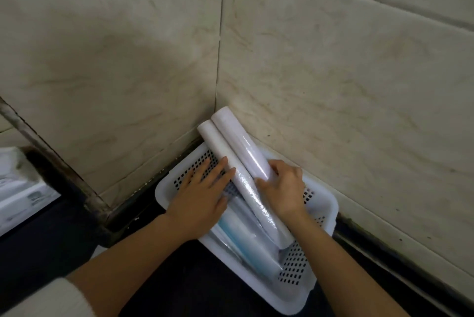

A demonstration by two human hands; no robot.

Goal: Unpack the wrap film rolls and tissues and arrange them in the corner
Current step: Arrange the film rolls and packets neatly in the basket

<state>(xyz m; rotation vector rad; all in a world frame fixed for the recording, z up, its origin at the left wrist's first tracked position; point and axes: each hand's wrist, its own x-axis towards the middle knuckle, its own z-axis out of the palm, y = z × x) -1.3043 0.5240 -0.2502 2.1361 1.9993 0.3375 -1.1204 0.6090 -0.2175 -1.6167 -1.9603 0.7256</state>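
Note:
A white perforated plastic basket point(322, 207) sits in the corner where two tiled walls meet. Two long white wrap film rolls lie diagonally across it, their far ends sticking out over the rim toward the corner: the left roll point(225, 156) and the right roll point(243, 141). Under them lies a bluish roll in clear wrapping point(239, 236). My left hand point(202, 197) rests flat, fingers spread, against the left roll and the basket floor. My right hand point(284, 188) curls around the near end of the right roll.
Beige marble-look wall tiles point(333, 73) close in behind and to the right. The basket stands on a dark countertop point(184, 288). At far left is a white packaged item point(18, 188) beside a dark metal frame bar point(59, 162).

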